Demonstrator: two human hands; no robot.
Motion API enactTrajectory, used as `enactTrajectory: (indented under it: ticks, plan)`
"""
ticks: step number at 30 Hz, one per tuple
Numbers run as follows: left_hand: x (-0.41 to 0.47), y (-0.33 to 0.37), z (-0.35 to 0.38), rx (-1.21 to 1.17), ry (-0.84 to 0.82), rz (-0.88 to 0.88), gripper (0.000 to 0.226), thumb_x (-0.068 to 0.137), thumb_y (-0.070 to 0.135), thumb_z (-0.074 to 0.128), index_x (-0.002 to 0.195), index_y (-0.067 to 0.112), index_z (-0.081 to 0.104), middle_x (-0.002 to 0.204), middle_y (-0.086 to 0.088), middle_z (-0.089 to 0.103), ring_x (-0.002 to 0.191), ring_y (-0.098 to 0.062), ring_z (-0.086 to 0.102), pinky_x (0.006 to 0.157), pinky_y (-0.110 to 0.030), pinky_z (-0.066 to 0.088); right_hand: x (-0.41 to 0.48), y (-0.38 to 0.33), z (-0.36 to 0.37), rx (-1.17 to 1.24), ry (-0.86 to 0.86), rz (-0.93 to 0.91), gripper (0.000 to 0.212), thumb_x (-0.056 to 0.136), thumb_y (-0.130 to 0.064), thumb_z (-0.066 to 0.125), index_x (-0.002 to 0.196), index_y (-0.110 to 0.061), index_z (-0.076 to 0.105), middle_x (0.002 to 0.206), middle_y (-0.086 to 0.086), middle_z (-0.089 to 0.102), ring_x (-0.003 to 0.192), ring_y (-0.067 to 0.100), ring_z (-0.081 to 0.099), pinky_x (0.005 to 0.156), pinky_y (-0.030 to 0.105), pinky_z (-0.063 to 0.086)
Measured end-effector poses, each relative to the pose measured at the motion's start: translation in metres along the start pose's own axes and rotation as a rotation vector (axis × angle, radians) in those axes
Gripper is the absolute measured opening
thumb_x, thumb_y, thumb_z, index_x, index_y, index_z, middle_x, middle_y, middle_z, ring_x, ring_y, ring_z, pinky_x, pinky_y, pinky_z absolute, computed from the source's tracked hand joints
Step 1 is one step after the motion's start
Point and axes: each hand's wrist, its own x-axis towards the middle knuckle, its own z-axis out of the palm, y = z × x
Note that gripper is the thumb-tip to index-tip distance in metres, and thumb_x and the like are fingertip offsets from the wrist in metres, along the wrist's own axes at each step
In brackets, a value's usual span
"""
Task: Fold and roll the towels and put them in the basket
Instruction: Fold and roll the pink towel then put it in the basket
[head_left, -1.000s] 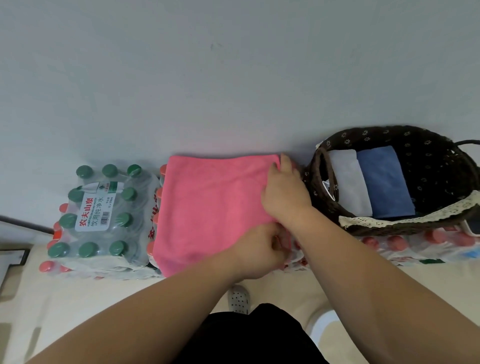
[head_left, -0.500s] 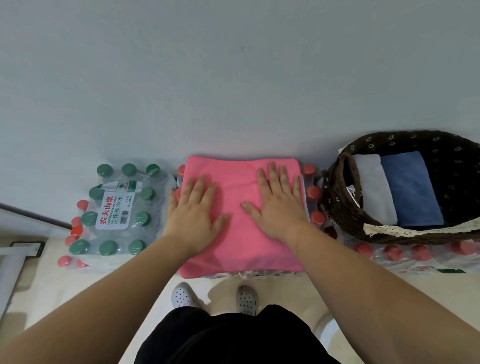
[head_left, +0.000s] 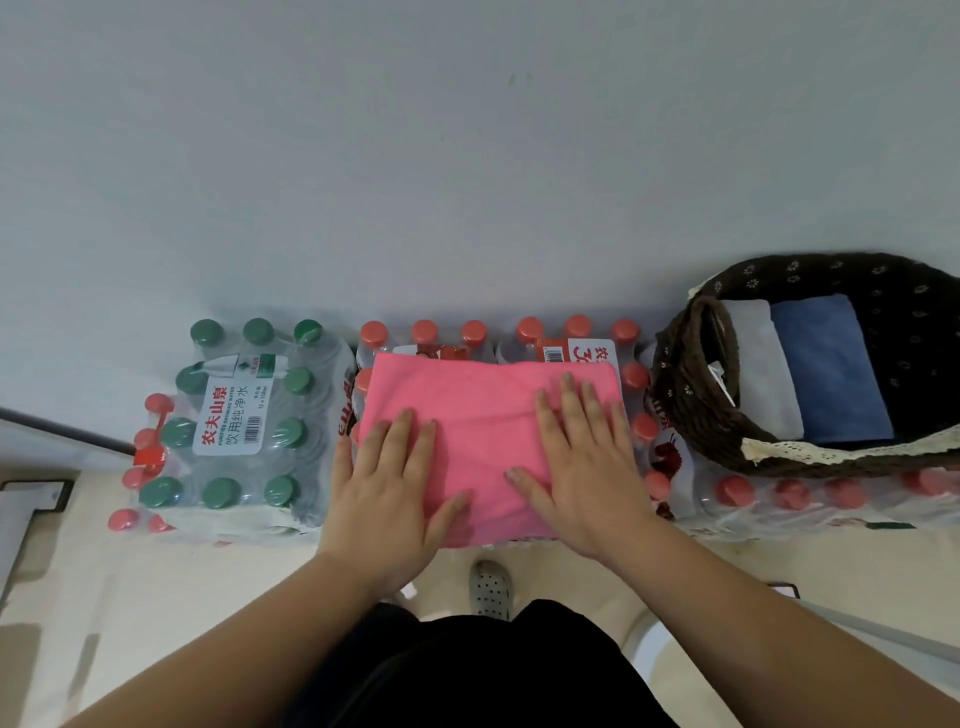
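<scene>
Lying on red-capped bottle packs (head_left: 584, 349), pink towel (head_left: 483, 415), pale wall (head_left: 467, 156), beige floor (head_left: 156, 597)

The wall (head_left: 467, 156) stands just behind the bottle packs (head_left: 234, 421), so the far side is closed; open room is above and on the near side. At the right the basket (head_left: 670, 395) rim and its handle (head_left: 724, 343) rise near the pink towel (head_left: 483, 415), and a white towel (head_left: 763, 374) and a blue towel (head_left: 831, 369) fill its left part.
</scene>
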Motion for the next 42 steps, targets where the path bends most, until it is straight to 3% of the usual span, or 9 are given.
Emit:
enactTrajectory:
  ticks: [3,8,14,19,23,27,33,36,42]
  plan:
    - [0.023,-0.003,-0.012,-0.028,0.069,0.008,0.085,0.092,0.073,0.02,0.152,0.014,0.033,0.158,-0.011,0.032,0.145,-0.034,0.028,0.116,-0.059,0.02,0.022,0.007,-0.011,0.011,0.03,0.049,0.097,0.086,-0.078,-0.008,0.158,-0.014,-0.002,0.165,0.015,-0.014,0.152,0.031,-0.017,0.122,0.054,-0.006]
    - [0.049,-0.011,-0.005,-0.027,-0.057,-0.003,0.093,0.087,0.077,0.004,0.158,0.017,-0.003,0.165,-0.006,-0.01,0.151,-0.024,-0.017,0.121,-0.056,-0.003,0.029,0.009,-0.005,-0.025,-0.034,0.052,0.093,0.09,-0.077,0.002,0.157,-0.014,-0.012,0.162,0.012,-0.025,0.148,0.029,-0.028,0.122,0.053,-0.009]
    - [0.016,-0.01,0.006,-0.005,-0.062,0.035,0.092,0.09,0.078,0.009,0.157,0.017,-0.008,0.164,-0.007,-0.016,0.15,-0.024,-0.021,0.121,-0.055,-0.004,-0.008,0.006,0.004,-0.016,-0.035,0.015,0.093,0.089,-0.075,-0.01,0.158,-0.013,-0.007,0.163,0.015,-0.018,0.15,0.03,-0.023,0.122,0.054,-0.004]
    - [0.014,-0.015,-0.003,-0.105,0.08,0.02,0.072,0.097,0.062,0.023,0.155,0.019,0.027,0.162,-0.007,0.023,0.149,-0.03,0.019,0.119,-0.054,0.015,-0.003,0.017,-0.003,0.125,0.145,0.017,0.065,0.103,-0.051,0.019,0.153,-0.013,0.035,0.161,0.012,0.029,0.15,0.03,0.021,0.123,0.05,0.011]
    - [0.047,-0.023,-0.017,-0.097,0.163,0.011,0.055,0.095,0.036,0.04,0.146,0.014,0.044,0.146,-0.009,0.048,0.134,-0.034,0.041,0.11,-0.054,0.034,0.022,0.026,-0.01,0.068,0.262,0.004,0.039,0.094,-0.015,0.059,0.133,-0.01,0.059,0.123,0.012,0.059,0.115,0.034,0.053,0.098,0.052,0.048]
    - [0.067,-0.024,-0.031,-0.048,0.09,-0.002,0.036,0.096,0.032,0.049,0.127,0.015,0.06,0.114,-0.008,0.061,0.108,-0.034,0.051,0.09,-0.046,0.042,0.026,0.028,-0.017,0.001,0.24,-0.013,0.024,0.095,-0.02,0.059,0.117,-0.014,0.064,0.108,0.007,0.059,0.101,0.029,0.053,0.088,0.046,0.047]
    - [0.066,-0.024,-0.046,-0.077,0.001,-0.004,0.024,0.096,0.031,0.048,0.096,0.011,0.061,0.096,-0.009,0.057,0.098,-0.032,0.052,0.081,-0.041,0.042,0.02,0.034,-0.02,-0.011,0.206,-0.055,0.008,0.094,-0.02,0.057,0.101,-0.015,0.059,0.107,0.006,0.057,0.104,0.03,0.052,0.09,0.044,0.039]
    - [0.052,-0.027,-0.056,-0.257,0.038,-0.016,0.015,0.094,0.027,0.052,0.087,0.014,0.057,0.086,-0.003,0.057,0.085,-0.028,0.057,0.069,-0.037,0.046,0.012,0.033,-0.034,0.076,0.153,-0.087,0.008,0.099,-0.02,0.049,0.104,-0.02,0.054,0.11,0.003,0.061,0.107,0.026,0.053,0.094,0.041,0.035]
    - [0.013,-0.055,-0.085,-0.691,0.068,-0.072,0.017,0.081,0.01,0.071,0.079,0.02,0.057,0.076,0.0,0.065,0.07,-0.013,0.059,0.067,-0.032,0.049,-0.015,0.027,-0.072,0.529,0.147,-0.135,0.016,0.091,-0.015,0.066,0.092,-0.029,0.058,0.087,-0.015,0.065,0.081,0.003,0.06,0.072,0.027,0.048]
